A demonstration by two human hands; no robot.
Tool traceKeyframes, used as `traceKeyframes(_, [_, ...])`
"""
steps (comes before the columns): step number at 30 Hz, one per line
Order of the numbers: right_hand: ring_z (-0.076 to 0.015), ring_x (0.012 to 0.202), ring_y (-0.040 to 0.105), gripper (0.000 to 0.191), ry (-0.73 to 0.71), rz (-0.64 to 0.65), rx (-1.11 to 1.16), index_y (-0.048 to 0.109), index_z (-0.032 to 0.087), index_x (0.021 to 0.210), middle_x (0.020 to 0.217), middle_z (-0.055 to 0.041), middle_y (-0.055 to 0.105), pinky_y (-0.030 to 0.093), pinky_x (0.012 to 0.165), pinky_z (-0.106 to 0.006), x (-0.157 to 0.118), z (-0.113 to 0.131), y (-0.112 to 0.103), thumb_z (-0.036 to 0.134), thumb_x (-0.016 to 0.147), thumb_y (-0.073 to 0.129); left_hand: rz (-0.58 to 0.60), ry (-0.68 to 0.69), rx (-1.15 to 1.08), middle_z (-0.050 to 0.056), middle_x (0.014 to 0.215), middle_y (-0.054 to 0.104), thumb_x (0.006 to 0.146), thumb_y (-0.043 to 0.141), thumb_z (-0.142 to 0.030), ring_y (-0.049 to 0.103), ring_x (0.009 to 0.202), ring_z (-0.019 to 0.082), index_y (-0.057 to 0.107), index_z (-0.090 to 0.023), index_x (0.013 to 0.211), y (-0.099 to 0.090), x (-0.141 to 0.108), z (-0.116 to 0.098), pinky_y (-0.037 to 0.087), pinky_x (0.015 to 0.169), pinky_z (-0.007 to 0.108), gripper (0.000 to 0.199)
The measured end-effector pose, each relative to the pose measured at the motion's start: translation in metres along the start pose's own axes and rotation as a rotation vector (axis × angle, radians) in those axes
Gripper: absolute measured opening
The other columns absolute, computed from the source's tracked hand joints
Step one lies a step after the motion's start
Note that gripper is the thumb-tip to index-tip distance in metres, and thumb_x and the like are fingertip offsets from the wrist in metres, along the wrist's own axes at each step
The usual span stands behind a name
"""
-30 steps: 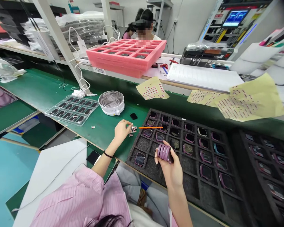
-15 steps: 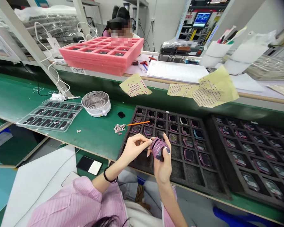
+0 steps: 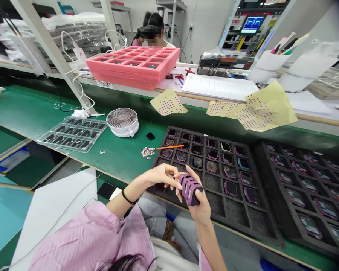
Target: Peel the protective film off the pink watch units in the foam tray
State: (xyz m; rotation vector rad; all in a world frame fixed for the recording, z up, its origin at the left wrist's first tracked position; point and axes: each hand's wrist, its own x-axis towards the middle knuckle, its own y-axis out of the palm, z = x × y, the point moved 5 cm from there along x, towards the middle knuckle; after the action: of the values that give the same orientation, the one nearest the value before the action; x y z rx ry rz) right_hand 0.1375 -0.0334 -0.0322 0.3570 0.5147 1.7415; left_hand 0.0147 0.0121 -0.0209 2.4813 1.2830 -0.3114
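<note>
Several purple watch cases (image 3: 190, 189), stacked side by side, are held in my right hand (image 3: 200, 207), its thumb on their near side and its fingers behind them. My left hand (image 3: 165, 177) touches the left end of the stack with bent fingers; whether something small is pinched there is hidden. Behind and beneath the hands lies a dark foam tray (image 3: 211, 180) with watch cases in many compartments. An orange stick (image 3: 170, 146) rests across the tray's left edge, beside a small pile of pale pieces (image 3: 148, 152).
A second foam tray (image 3: 282, 195) stands at the right. On the green bench are a round white fan (image 3: 122, 122), a clear plastic tray (image 3: 73, 133) and a black watch case (image 3: 150, 136). Pink foam trays (image 3: 130, 75) sit on the shelf; people are beyond.
The purple stack has turned in my right hand, so its sides now show more. My left fingers have shifted along its left end. The whole view has moved slightly left.
</note>
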Motion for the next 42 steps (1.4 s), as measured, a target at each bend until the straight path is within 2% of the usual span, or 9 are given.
traceKeyframes(4, [-0.0188, 0.061, 0.054, 0.071, 0.073, 0.074, 0.052, 0.048, 0.021, 0.135, 0.094, -0.0089, 0.064, 0.042, 0.047, -0.030, 0.000, -0.013, 0.008, 0.054, 0.073, 0.055, 0.033, -0.013, -0.046, -0.006, 0.047, 0.055, 0.041, 0.087, -0.041, 0.054, 0.044, 0.009, 0.040, -0.017, 0.056, 0.003, -0.004, 0.013, 0.034, 0.040, 0.017, 0.055])
traceKeyframes(7, [-0.0184, 0.061, 0.054, 0.069, 0.101, 0.053, 0.046, 0.048, 0.020, 0.135, 0.094, -0.0098, 0.065, 0.041, 0.045, -0.029, 0.005, -0.015, 0.014, 0.055, 0.075, 0.053, -0.052, 0.018, 0.041, -0.005, 0.047, 0.054, 0.049, 0.083, -0.045, 0.051, 0.043, 0.008, 0.046, -0.016, 0.060, -0.010, -0.010, 0.013, 0.032, 0.041, 0.017, 0.048])
traceKeyframes(10, [-0.0186, 0.065, 0.056, 0.062, 0.058, -0.009, 0.060, 0.045, 0.023, 0.137, 0.100, -0.0101, 0.064, 0.042, 0.047, -0.029, 0.012, -0.009, 0.016, 0.047, 0.080, 0.051, -0.218, 0.108, 0.279, -0.001, 0.058, 0.060, 0.063, 0.075, -0.046, 0.052, 0.047, 0.008, 0.059, -0.014, 0.071, -0.042, -0.021, 0.005, 0.038, 0.047, 0.020, 0.037])
traceKeyframes(15, [-0.0172, 0.067, 0.055, 0.054, -0.022, -0.116, 0.100, 0.043, 0.027, 0.138, 0.101, -0.0084, 0.063, 0.041, 0.049, -0.029, 0.019, -0.002, 0.005, 0.041, 0.086, 0.046, -0.801, 0.130, 0.983, 0.005, 0.096, 0.062, 0.080, 0.063, -0.036, 0.060, 0.083, 0.017, 0.067, -0.020, 0.086, -0.110, -0.042, 0.001, 0.047, 0.070, 0.026, 0.018])
traceKeyframes(20, [-0.0171, 0.066, 0.055, 0.053, -0.003, -0.132, 0.112, 0.044, 0.026, 0.137, 0.100, -0.0084, 0.063, 0.039, 0.050, -0.029, 0.020, -0.003, 0.004, 0.040, 0.086, 0.046, -0.792, 0.014, 1.230, 0.007, 0.105, 0.057, 0.084, 0.057, -0.029, 0.055, 0.102, 0.021, 0.065, -0.021, 0.095, -0.126, -0.035, 0.018, 0.048, 0.078, 0.028, 0.015])
traceKeyframes(28, [-0.0161, 0.065, 0.055, 0.049, 0.067, -0.173, 0.208, 0.050, 0.026, 0.133, 0.093, -0.0067, 0.064, 0.038, 0.050, -0.027, 0.024, -0.002, 0.007, 0.041, 0.085, 0.047, -0.756, 0.058, 1.207, 0.008, 0.099, 0.061, 0.085, 0.052, -0.017, 0.059, 0.096, 0.021, 0.060, -0.017, 0.089, -0.109, -0.038, 0.013, 0.049, 0.081, 0.030, 0.009])
traceKeyframes(31, [-0.0161, 0.064, 0.055, 0.047, 0.138, -0.164, 0.232, 0.055, 0.025, 0.127, 0.091, -0.0069, 0.065, 0.038, 0.048, -0.027, 0.028, -0.004, 0.008, 0.044, 0.086, 0.045, -0.695, 0.306, 1.143, 0.005, 0.090, 0.067, 0.090, 0.047, -0.020, 0.063, 0.081, 0.017, 0.060, -0.018, 0.093, -0.078, -0.045, -0.005, 0.050, 0.077, 0.028, 0.013])
traceKeyframes(37, [-0.0153, 0.073, 0.059, 0.039, 0.309, -0.118, 0.414, 0.062, 0.024, 0.119, 0.093, -0.0051, 0.066, 0.042, 0.050, -0.024, 0.027, -0.007, 0.018, 0.040, 0.086, 0.047, -0.353, 1.059, 1.322, 0.007, 0.096, 0.072, 0.093, 0.045, -0.016, 0.066, 0.091, 0.015, 0.062, -0.016, 0.098, 0.007, -0.064, -0.044, 0.052, 0.081, 0.026, 0.018])
traceKeyframes(42, [-0.0134, 0.068, 0.058, 0.039, 0.341, -0.099, 0.484, 0.060, 0.025, 0.122, 0.088, -0.0027, 0.066, 0.044, 0.051, -0.023, 0.022, -0.004, 0.024, 0.034, 0.085, 0.049, -0.269, 1.124, 1.460, 0.010, 0.097, 0.072, 0.094, 0.039, -0.011, 0.066, 0.087, 0.016, 0.064, -0.014, 0.097, 0.018, -0.063, -0.054, 0.054, 0.078, 0.029, 0.025])
